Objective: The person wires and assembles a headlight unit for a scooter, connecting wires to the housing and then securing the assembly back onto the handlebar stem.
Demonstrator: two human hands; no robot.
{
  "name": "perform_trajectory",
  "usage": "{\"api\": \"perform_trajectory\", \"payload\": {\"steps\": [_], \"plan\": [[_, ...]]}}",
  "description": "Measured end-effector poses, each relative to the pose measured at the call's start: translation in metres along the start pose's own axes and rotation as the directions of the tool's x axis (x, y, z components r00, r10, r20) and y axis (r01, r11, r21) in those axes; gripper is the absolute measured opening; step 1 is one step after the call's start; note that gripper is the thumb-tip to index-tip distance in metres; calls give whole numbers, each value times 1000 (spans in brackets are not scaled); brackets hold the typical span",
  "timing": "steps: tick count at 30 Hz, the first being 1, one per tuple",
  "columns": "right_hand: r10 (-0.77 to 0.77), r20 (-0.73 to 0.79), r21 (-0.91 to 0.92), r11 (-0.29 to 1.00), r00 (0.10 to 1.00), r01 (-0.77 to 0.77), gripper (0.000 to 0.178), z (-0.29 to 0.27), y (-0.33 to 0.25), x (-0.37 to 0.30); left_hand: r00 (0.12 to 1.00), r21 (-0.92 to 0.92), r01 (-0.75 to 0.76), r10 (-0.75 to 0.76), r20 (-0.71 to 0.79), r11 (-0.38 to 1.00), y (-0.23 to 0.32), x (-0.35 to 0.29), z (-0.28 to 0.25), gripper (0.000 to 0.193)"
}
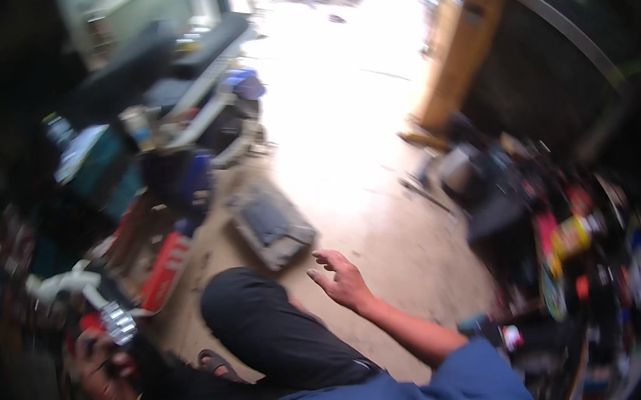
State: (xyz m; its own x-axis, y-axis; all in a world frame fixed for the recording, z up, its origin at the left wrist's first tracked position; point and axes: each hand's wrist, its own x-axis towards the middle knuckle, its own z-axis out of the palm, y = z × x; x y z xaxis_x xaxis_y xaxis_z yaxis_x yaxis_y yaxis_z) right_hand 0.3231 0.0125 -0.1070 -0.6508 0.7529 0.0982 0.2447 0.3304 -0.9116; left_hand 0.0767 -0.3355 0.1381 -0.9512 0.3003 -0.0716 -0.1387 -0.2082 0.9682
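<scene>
My right hand [341,283] is held out over the floor in front of my bent knee, thumb and fingers apart, with nothing in it. Closest to it is a grey, dusty flat box [270,225] lying on the floor. At the lower left, my left hand [105,371] has its fingers curled round something dark that blur and shadow hide. Right beside those fingers is a shiny silver cylindrical part [119,323], with a whitish branched piece [65,284] above it.
A red open crate [164,273] stands on the left, near stacked parts and a teal box [108,173]. Cluttered tools and bottles, one a yellow bottle [574,236], fill the right side. A wooden post [461,42] rises beside the bright floor [335,119].
</scene>
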Motion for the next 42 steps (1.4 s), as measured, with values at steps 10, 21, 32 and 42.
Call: {"api": "perform_trajectory", "payload": {"steps": [10, 21, 32, 42], "plan": [[-586, 603, 486, 808, 541, 334, 129, 80, -250, 27, 969, -184, 104, -58, 242, 977, -3, -25, 42, 10], [-518, 569, 748, 649, 639, -140, 121, 146, -248, 21, 970, -22, 6, 0, 241, 1000, 2, 0, 26, 14], [-382, 669, 741, 412, 638, -531, 64, 173, -289, 2, 983, -70, -109, 118, 138, 992, 11, 10, 9, 17], [-445, 384, 880, 440, 809, -176, 62, 230, -309, -23, 948, 25, -298, 299, -108, 954, 8, -8, -21, 14]]}}
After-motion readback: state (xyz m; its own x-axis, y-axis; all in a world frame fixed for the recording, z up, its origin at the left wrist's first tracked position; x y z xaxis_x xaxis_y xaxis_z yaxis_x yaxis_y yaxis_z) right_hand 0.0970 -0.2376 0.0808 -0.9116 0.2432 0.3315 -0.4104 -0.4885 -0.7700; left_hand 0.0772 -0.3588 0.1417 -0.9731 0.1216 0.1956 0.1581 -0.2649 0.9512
